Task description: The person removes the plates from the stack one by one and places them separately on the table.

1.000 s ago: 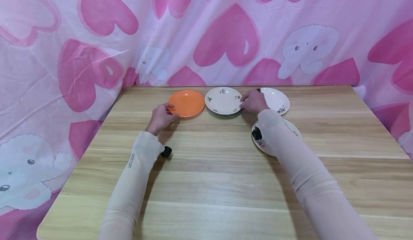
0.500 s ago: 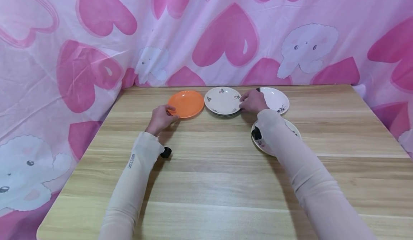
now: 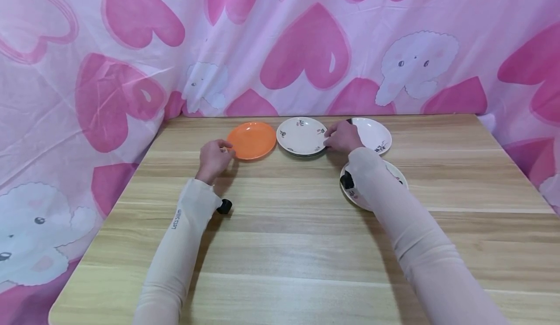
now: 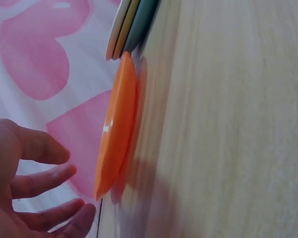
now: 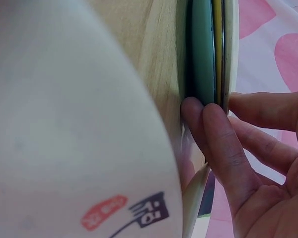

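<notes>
In the head view, my left hand [image 3: 214,160] is just left of the orange plate [image 3: 251,141]. A small gap between its loosely bent fingers and the rim shows in the left wrist view. My right hand [image 3: 344,138] grips the right edge of a stack of plates, topped by a cream plate [image 3: 302,138] with small printed motifs. Fingers [image 5: 223,134] lie against both faces of the rims in the right wrist view, where a green plate [image 5: 202,54] is lowest and a yellow plate [image 5: 218,44] lies between.
A white plate [image 3: 374,135] with dark marks lies behind my right hand, partly covered. Another printed plate [image 3: 397,172] sits nearer, under my right forearm. A pink heart-patterned cloth [image 3: 306,48] hangs behind the wooden table [image 3: 280,247].
My left hand has come off the orange plate's rim and drawn slightly left. The right hand stays at the edge of the stack.
</notes>
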`<state>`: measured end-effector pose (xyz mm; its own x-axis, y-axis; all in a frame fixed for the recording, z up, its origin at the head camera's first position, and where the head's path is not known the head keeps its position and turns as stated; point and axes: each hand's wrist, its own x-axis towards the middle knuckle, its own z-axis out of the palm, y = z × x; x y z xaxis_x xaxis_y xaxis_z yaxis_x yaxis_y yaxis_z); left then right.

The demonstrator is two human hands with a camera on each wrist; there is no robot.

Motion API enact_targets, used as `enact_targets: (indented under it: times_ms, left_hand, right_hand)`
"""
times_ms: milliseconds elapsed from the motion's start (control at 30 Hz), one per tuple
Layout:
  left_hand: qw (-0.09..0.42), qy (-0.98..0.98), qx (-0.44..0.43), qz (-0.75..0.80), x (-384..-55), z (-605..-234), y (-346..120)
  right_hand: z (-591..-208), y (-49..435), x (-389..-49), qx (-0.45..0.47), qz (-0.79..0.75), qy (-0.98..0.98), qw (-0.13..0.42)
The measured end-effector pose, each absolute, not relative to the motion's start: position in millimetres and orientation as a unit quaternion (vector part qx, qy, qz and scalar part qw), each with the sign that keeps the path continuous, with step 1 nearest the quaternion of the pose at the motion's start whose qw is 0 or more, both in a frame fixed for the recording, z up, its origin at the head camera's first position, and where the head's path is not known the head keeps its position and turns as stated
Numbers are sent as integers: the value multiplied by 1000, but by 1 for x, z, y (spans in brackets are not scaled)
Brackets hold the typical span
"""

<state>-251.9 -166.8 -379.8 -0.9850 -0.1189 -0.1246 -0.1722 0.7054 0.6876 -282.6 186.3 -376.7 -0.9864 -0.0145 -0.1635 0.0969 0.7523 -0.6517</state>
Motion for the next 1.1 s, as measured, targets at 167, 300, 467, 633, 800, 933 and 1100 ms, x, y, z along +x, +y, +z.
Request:
enact_targets:
  times_ms: [167, 300, 467, 633, 800, 933, 1100]
  left_hand:
    - [-4, 911, -55, 409, -253, -376, -163]
    - [-7, 895, -41, 444, -254, -375, -159]
    - [-8, 879, -23, 476, -256, -375, -154]
    - [9, 860, -2, 511, -259, -375, -147]
    - [25, 863, 6, 505, -261, -375, -138]
    - [32, 860, 25, 508, -264, -376, -128]
    - [47, 859, 39, 508, -269, -379, -113]
  right_hand:
    - [-377, 187, -283, 23, -350, 933, 78]
    - [-374, 185, -282, 22, -354, 932, 79]
    - [-371, 184, -280, 24, -355, 931, 81]
    - [-369, 184, -281, 32, -354, 931, 80]
    - [-369, 184, -282, 39, -358, 928, 97]
    - [-369, 184, -282, 45, -359, 926, 107]
    - [-371, 184, -282, 47, -358, 927, 103]
